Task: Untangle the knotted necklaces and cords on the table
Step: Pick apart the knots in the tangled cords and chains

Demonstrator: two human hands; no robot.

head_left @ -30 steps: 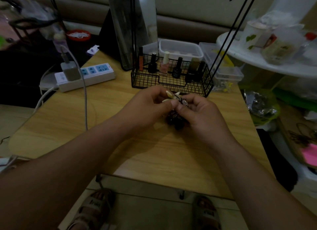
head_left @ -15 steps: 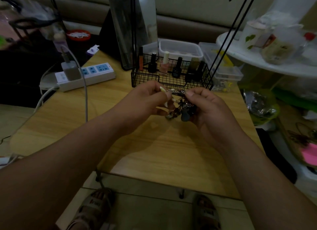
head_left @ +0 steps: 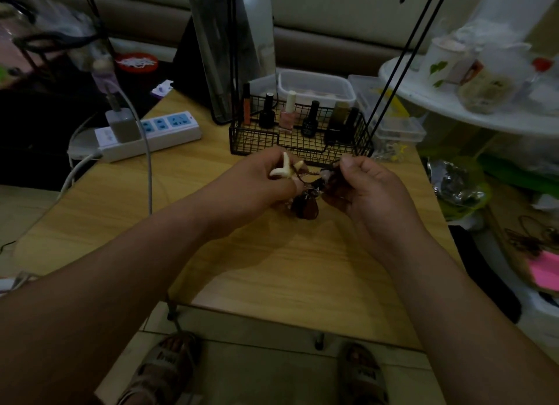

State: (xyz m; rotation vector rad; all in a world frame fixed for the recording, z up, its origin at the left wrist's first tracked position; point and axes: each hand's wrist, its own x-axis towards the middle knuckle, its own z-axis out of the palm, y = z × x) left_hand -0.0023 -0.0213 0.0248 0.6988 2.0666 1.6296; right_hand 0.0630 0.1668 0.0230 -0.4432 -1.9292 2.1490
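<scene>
The knotted cords (head_left: 314, 173) span from left hand (head_left: 257, 183) to right hand (head_left: 373, 188); pale tooth-shaped pendants (head_left: 285, 169) jut up at the left, dark brown pendants (head_left: 305, 207) dangle below between them.

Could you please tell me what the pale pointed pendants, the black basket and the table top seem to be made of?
The pale pointed pendants: matte ivory colour, perhaps bone, shell or plastic. The black basket: thin open wire grid, likely coated metal. The table top: light grain pattern, wood or laminate.

Bare forearms (head_left: 121, 268) — grey strapped sandals (head_left: 165, 371), seemingly.
</scene>
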